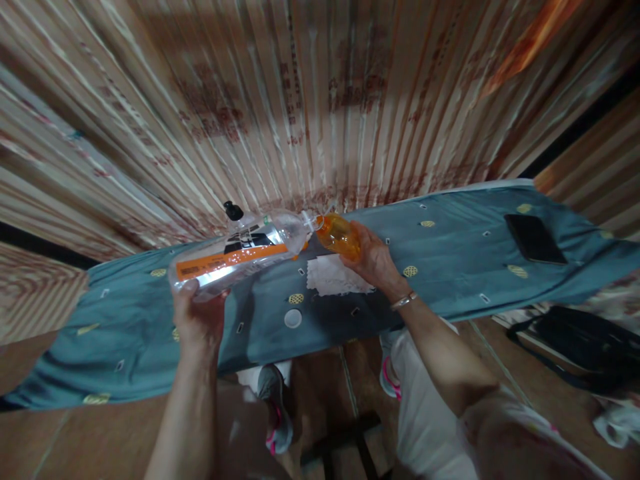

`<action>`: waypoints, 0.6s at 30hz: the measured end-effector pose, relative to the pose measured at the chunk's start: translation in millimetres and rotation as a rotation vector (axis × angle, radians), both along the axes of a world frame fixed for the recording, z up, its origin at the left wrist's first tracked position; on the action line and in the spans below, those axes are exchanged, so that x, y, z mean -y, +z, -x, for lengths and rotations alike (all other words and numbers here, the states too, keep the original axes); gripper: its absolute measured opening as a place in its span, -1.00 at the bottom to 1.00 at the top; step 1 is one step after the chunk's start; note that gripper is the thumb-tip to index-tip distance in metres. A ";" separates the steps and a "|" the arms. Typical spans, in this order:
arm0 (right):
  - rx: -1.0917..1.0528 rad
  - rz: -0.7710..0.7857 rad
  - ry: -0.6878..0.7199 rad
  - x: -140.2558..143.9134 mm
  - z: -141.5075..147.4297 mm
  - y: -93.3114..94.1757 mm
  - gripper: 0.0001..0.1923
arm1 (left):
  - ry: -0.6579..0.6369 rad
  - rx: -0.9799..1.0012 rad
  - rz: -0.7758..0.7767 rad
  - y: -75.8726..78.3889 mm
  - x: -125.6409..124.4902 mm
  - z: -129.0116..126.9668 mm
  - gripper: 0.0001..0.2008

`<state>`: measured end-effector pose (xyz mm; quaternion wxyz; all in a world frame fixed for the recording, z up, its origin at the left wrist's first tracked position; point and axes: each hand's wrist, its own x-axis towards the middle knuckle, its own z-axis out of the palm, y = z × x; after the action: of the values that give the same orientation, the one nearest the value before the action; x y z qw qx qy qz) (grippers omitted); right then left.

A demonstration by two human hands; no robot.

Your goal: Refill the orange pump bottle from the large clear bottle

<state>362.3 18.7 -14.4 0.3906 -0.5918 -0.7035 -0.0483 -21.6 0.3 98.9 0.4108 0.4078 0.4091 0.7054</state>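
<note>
My left hand (200, 313) grips the base of a large clear plastic bottle (240, 257) with an orange and black label. The bottle is tilted nearly level, its neck pointing right. My right hand (371, 257) is wrapped around a small orange translucent bottle (339, 235), whose mouth meets the large bottle's neck. Whether liquid passes between them I cannot tell. Behind the large bottle stands another clear bottle with a black cap (233, 211), partly hidden. A white cloth (335, 275) lies below the orange bottle, and a round white cap (293, 318) rests nearer to me.
A teal patterned cloth (450, 253) covers the narrow table. A black phone (535, 239) lies at its right end. Pleated patterned curtain (320, 100) hangs along the back. On the right, below the table, sits a black bag (580, 343); a dark stand (345, 440) is between my feet.
</note>
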 end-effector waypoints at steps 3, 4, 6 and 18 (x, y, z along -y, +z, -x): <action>-0.003 0.054 -0.009 0.5 1.2 3.3 -0.12 | -0.015 -0.017 -0.009 -1.9 -0.8 0.8 -0.55; -0.005 0.064 -0.008 0.8 1.8 4.2 -0.11 | -0.020 -0.022 -0.012 -2.1 -1.0 0.9 -0.54; -0.010 0.056 -0.006 1.2 2.9 5.2 -0.12 | -0.014 -0.006 -0.013 -1.8 -1.1 1.0 -0.51; -0.013 -0.044 0.001 0.1 2.9 0.6 -0.19 | -0.018 -0.008 -0.008 2.1 -0.1 1.1 -0.50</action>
<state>359.4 18.6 -13.9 0.4082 -0.5829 -0.7000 -0.0597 -22.7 0.5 101.1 0.4138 0.4157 0.4044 0.7017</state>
